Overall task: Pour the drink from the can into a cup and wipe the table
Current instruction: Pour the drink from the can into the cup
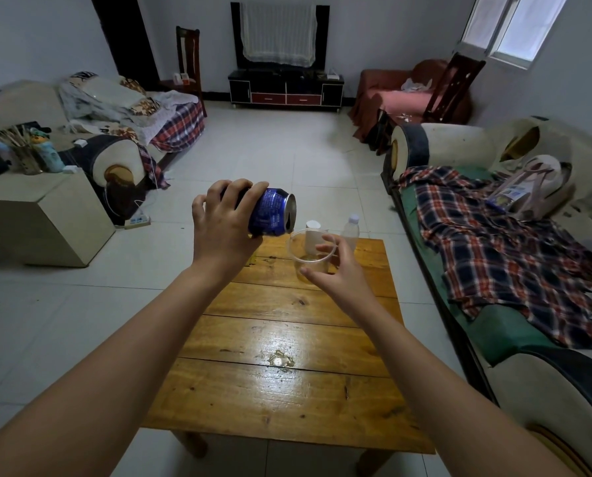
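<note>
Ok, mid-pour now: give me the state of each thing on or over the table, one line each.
can: tipped on its side over the cup, opened, gripped by the left hand.
cup: upright on the table, a little yellowish drink at the bottom, held by the right hand.
table: small wet spill near the middle, not yet wiped.
water bottle: upright, capped.
white roll: upright behind the cup.

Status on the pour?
Left hand grips can, tipped over cup. Right hand holds cup. Spill on table.
</note>
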`<state>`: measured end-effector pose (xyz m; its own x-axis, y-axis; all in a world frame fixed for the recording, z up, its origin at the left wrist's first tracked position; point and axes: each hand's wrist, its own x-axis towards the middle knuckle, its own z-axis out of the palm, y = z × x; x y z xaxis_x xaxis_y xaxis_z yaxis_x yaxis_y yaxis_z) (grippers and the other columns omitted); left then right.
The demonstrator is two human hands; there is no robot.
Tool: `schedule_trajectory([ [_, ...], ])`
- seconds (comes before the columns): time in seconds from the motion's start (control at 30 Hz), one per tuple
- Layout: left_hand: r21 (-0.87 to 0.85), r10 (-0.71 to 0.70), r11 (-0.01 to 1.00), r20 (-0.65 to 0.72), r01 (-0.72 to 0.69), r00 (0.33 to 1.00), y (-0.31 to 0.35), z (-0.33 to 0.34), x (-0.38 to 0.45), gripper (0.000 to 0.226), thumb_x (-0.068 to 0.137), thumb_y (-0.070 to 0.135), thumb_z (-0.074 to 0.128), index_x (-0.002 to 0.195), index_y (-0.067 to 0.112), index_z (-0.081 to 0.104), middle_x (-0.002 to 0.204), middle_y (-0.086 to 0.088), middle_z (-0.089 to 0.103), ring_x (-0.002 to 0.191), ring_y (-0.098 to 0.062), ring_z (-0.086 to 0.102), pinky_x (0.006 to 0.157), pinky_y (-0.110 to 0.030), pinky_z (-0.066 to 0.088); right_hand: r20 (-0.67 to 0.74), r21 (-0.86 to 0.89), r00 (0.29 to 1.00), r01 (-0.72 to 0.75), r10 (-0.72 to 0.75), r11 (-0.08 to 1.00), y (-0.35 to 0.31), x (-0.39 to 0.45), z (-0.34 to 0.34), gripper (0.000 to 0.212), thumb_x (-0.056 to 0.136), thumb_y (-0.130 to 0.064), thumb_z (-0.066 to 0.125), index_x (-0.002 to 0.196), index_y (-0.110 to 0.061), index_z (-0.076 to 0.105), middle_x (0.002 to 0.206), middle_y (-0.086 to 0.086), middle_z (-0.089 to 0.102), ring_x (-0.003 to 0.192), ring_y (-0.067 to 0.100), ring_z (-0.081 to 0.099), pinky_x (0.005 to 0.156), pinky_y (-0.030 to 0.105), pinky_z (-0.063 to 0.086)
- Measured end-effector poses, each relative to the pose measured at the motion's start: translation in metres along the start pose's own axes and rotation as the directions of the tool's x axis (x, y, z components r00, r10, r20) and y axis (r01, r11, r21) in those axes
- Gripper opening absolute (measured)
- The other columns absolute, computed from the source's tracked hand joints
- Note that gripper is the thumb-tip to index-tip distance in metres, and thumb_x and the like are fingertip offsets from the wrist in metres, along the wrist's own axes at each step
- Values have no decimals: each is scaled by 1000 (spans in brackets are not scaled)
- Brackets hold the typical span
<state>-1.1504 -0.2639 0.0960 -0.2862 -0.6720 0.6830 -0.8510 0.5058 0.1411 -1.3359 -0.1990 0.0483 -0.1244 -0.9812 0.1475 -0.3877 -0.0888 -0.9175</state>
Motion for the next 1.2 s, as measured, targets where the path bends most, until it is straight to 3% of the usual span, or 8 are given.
schedule_trajectory([
  [0.23, 11, 2, 1000, -2, -2, 1000, 1, 2, -1, 77, 59, 10, 76, 124, 25, 39, 120, -9, 55, 115, -25, 32, 90, -53, 34, 8, 10, 1000, -2, 2, 1000, 0, 0, 4, 67, 75, -23, 75, 131, -18, 39, 122, 0, 52, 111, 13, 49, 93, 33, 46],
  [0.47, 15, 7, 1000, -3, -7, 1000, 2, 1, 1, 76, 59, 10, 76, 124, 25, 39, 120, -9, 55, 115, -26, 34, 90, -53, 34, 23, 28, 1000, -2, 1, 1000, -2, 1, 6, 67, 75, -22, 74, 131, -19, 38, 123, 0, 52, 110, 11, 48, 78, 13, 40],
  [0.6, 29, 16, 999, -3, -16, 1000, 0, -1, 0, 76, 60, 10, 76, 124, 24, 39, 120, -9, 55, 115, -29, 36, 90, -53, 34, 21, 21, 1000, -2, 2, 1000, -1, 1, 6, 67, 75, -23, 74, 132, -19, 37, 124, 1, 52, 111, 12, 48, 84, 21, 41],
  [0.97, 42, 31, 999, -8, -31, 999, 1, -6, 1, 75, 60, 11, 77, 123, 24, 40, 120, -9, 55, 115, -27, 33, 91, -53, 33, 35, 24, 999, 3, -4, 1000, 1, -3, 10, 68, 75, -25, 74, 132, -20, 37, 124, 2, 52, 108, 11, 48, 79, 16, 41],
  [1.2, 38, 46, 998, -14, -46, 999, 2, -8, 0, 72, 61, 13, 76, 123, 22, 41, 120, -11, 56, 114, -26, 32, 89, -53, 34, 41, 25, 999, -1, 0, 1000, 2, -6, 11, 68, 74, -26, 75, 132, -20, 38, 122, -1, 52, 108, 10, 48, 88, 23, 45],
])
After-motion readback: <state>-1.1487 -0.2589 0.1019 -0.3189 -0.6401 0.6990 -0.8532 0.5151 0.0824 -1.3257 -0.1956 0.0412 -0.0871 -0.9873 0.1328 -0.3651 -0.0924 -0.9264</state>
